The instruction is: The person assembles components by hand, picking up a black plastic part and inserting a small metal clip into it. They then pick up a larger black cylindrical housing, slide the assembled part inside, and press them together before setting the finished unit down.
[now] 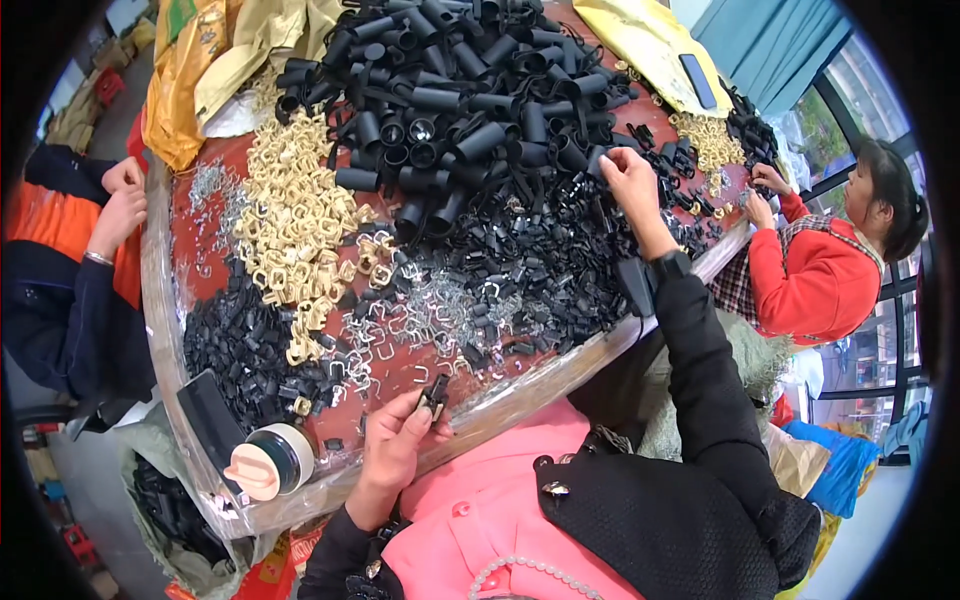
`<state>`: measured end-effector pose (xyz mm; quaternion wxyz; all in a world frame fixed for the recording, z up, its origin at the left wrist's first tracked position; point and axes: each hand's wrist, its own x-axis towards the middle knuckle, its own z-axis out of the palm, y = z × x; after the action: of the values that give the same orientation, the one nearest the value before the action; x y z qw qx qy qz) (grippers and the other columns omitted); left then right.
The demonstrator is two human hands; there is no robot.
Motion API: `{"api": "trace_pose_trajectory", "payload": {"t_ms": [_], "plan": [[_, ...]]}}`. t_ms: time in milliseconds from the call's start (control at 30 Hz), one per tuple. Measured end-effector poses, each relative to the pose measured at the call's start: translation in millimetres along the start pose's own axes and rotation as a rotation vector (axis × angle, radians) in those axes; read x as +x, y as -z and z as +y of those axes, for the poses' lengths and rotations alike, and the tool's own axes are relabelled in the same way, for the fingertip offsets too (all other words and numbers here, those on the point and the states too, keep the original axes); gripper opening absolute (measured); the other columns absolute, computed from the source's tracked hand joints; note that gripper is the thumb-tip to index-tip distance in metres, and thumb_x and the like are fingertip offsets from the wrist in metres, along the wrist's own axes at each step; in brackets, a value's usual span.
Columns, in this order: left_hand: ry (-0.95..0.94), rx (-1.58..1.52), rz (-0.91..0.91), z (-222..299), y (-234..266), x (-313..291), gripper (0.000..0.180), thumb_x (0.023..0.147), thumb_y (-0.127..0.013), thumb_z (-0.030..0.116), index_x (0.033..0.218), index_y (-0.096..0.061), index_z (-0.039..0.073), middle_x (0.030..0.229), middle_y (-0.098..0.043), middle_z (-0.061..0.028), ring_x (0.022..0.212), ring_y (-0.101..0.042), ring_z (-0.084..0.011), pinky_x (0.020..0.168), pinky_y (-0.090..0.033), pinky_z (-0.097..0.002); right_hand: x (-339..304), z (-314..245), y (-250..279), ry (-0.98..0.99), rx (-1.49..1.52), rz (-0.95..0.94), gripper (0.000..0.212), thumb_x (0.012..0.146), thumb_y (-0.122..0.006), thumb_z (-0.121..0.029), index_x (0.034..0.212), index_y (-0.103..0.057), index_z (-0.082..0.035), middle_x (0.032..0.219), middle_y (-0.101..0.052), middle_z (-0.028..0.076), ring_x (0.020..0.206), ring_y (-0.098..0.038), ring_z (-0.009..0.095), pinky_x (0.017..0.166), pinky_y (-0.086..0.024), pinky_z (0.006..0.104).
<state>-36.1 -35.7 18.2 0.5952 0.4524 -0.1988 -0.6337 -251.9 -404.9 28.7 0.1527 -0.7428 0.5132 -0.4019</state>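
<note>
Close to the front edge of the table, my left hand (400, 440) is closed around a small black plastic clip (434, 392), pinched between thumb and fingers. My right hand (632, 185) reaches far out to the right side of the big heap of black tubes (470, 100). Its thumb and fingertips close on a black tube (596, 162) at the edge of that heap. Between the hands spread small black plastic parts (530, 260) and U-shaped metal clips (385, 335). Gold-coloured buckle-like rings (300, 220) form a long pile to the left.
A lidded jar (272, 462) and a dark phone (215, 425) occupy the near left corner of the red table (400, 375). Another phone (697, 82) lies on yellow sacking. A person in red (815, 270) works at right; another person's hands (122, 205) are at left.
</note>
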Motion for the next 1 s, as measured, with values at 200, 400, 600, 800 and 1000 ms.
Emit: {"api": "trace_pose_trajectory", "payload": {"t_ms": [200,400,600,800,1000], "plan": [[0.025,-0.115,0.016,-3,1,3,0.032,0.083,-0.054,0.018,0.107,-0.045,-0.002,0.09,-0.058,-0.0132,0.075,-0.058,-0.0161,0.064,-0.048,-0.0247,23,21,-27,-0.204,-0.363,-0.269,0.04,0.063,-0.065,-0.034,0.081,-0.059,0.001,0.075,-0.061,0.016,0.074,-0.06,0.028,0.067,-0.045,0.0347],[0.073,-0.159,0.012,-6,6,3,0.031,0.083,-0.053,0.015,0.108,-0.045,-0.001,0.095,-0.057,-0.0143,0.079,-0.059,-0.0162,0.065,-0.048,-0.0238,26,34,-38,-0.215,-0.244,-0.194,0.036,0.063,-0.066,-0.026,0.081,-0.057,0.003,0.067,-0.059,0.011,0.063,-0.058,0.02,0.059,-0.045,0.0308],[0.029,-0.133,0.036,-12,12,0,0.029,0.083,-0.052,0.013,0.108,-0.046,-0.001,0.093,-0.057,-0.0109,0.077,-0.057,-0.0146,0.066,-0.048,-0.0231,13,26,-38,-0.184,-0.101,0.034,0.042,0.062,-0.067,-0.027,0.089,-0.053,0.003,0.077,-0.058,0.017,0.073,-0.058,0.029,0.069,-0.045,0.0347],[-0.017,-0.105,0.107,-14,16,-1,0.029,0.083,-0.052,0.01,0.108,-0.046,-0.001,0.09,-0.057,-0.007,0.069,-0.052,-0.0113,0.059,-0.044,-0.021,8,5,-3,0.08,0.114,0.136,0.033,0.075,-0.063,-0.024,0.095,-0.049,-0.002,0.073,-0.055,0.006,0.061,-0.052,0.015,0.058,-0.042,0.0258],[-0.001,-0.165,0.096,-15,15,1,0.028,0.083,-0.052,0.011,0.108,-0.047,-0.001,0.088,-0.057,-0.007,0.067,-0.05,-0.0106,0.055,-0.041,-0.0204,12,-22,38,-0.22,1.128,0.132,0.031,0.081,-0.056,-0.033,0.091,-0.049,-0.005,0.071,-0.051,0.002,0.058,-0.049,0.009,0.054,-0.041,0.021]]}}
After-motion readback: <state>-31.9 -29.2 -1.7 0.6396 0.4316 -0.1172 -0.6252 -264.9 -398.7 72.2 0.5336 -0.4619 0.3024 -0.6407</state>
